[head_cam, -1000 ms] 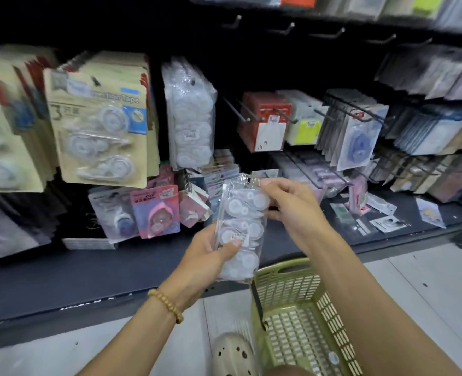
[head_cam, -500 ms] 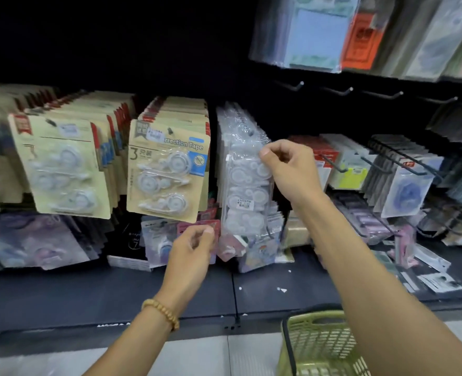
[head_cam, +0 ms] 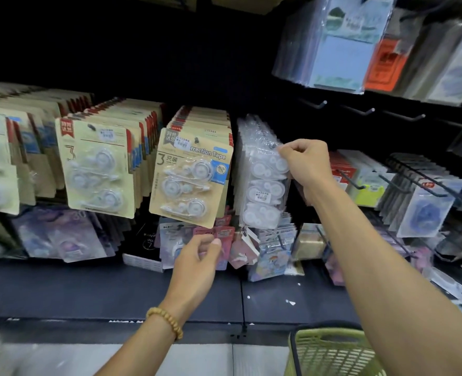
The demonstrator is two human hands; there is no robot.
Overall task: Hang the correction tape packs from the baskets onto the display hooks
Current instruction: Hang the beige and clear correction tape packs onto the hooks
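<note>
Dark shop display wall [head_cam: 186, 58] with hooks, over a dark shelf [head_cam: 88, 289] across mid-frame; pale floor at the bottom.

Item 1: clear pack [head_cam: 265, 185] of three white correction tapes, centre-right, hanging upright at the front of a row of like packs. Right hand [head_cam: 304, 161] pinches its top right corner, fingers curled; the hook itself is hidden behind the pack top and fingertips.

Item 2: left hand [head_cam: 197, 263], lower centre, beaded bracelet [head_cam: 167, 321] at the wrist, fingers loosely curled, thumb and fingertips close together in front of a pink card [head_cam: 224, 234] on the lower row. Cannot tell whether it grips the card or only touches it.

Item 3: card packs [head_cam: 189, 177], beige, marked "Correction Tape", three tapes each, in dense rows just left of the clear pack and on toward the left edge.

Item 4: small mixed packs [head_cam: 270, 253], lower row, crowded under the clear pack.

Item 5: bare hooks [head_cam: 360, 111], upper right, above the right forearm.

Item 6: sleeved stationery [head_cam: 341, 47], top right; further packs [head_cam: 425, 210] on hooks at the right edge.

Item 7: green basket [head_cam: 330, 354], bottom right, partly covered by the right forearm.
</note>
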